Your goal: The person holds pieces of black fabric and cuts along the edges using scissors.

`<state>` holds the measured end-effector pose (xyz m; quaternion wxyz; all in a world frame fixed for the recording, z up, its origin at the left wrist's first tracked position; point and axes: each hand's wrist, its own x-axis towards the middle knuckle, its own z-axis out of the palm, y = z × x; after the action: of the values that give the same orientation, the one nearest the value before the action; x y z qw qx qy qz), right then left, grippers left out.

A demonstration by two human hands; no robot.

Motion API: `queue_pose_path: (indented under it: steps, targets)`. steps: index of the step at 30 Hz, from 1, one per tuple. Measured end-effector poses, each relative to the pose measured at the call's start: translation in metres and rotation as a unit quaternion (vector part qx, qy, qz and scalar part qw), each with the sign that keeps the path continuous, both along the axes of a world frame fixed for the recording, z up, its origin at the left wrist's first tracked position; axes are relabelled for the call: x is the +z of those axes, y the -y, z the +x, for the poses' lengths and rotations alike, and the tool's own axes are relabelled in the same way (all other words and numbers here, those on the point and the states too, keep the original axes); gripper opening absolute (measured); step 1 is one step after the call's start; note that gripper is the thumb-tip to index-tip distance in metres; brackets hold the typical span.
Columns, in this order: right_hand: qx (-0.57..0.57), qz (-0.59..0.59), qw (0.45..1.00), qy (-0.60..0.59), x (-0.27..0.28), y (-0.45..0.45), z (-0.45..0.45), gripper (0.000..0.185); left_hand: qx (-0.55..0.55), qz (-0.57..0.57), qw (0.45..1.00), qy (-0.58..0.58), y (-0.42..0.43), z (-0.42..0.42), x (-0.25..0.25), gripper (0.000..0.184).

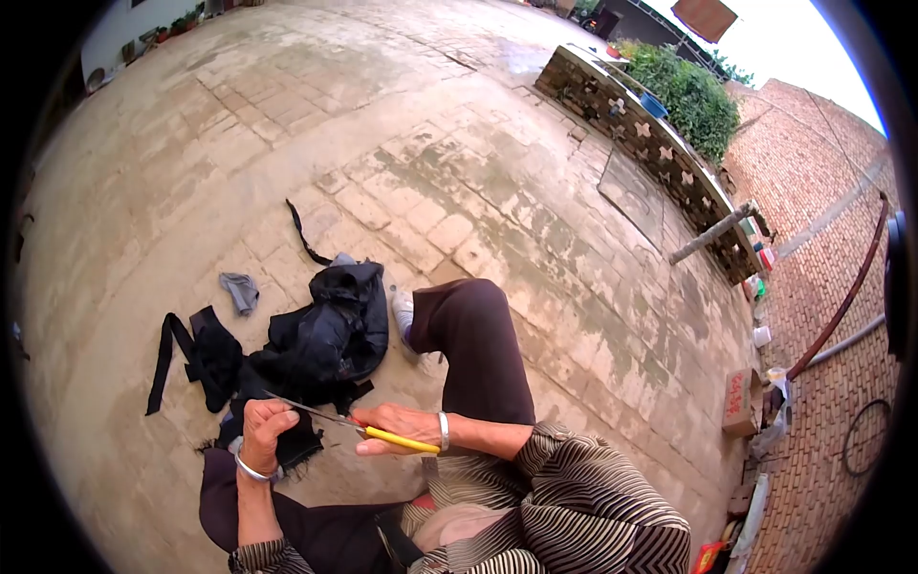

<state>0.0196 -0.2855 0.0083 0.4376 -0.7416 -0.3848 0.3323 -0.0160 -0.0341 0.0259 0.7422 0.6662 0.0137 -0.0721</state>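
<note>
My right hand [397, 424] is closed around yellow-handled scissors [404, 440], with the blades pointing left toward my other hand. My left hand [263, 430] is closed in a pinch beside the blade tip, on what looks like the edge of a black cloth piece [298, 442] with frayed edges. Its fingers hide the exact spot they grip. Just beyond both hands, a heap of black fabric [330, 325], possibly a bag, lies on the ground. A black piece with a strap [215, 359] lies to its left, and a small grey cloth [241, 292] lies farther out.
My bent leg [478, 344] stands right of the fabric heap. Paved ground [430, 163] stretches ahead. A low patterned brick wall [660, 143] with plants [684, 96] runs at upper right. A cardboard box [742, 402] and a hose [846, 297] are by the brick wall on the right.
</note>
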Motion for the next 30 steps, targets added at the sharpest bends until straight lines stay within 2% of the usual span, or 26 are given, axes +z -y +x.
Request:
queue_pose_path:
  steps: [9, 12, 30]
  targets:
    - [0.023, -0.006, 0.997, -0.073, 0.014, 0.002, 0.001, 0.055, 0.007, -0.009, 1.000, -0.002, -0.002, 0.000, -0.005, 0.032]
    - [0.013, 0.027, 0.998, -0.056, 0.005, 0.002, -0.001, 0.059, 0.006, -0.011, 1.000, -0.002, -0.002, 0.000, -0.006, 0.032]
    - [-0.006, 0.014, 0.999, -0.051, 0.003, 0.000, -0.004, 0.056, 0.006, -0.011, 1.000, -0.004, 0.000, 0.000, 0.000, 0.028]
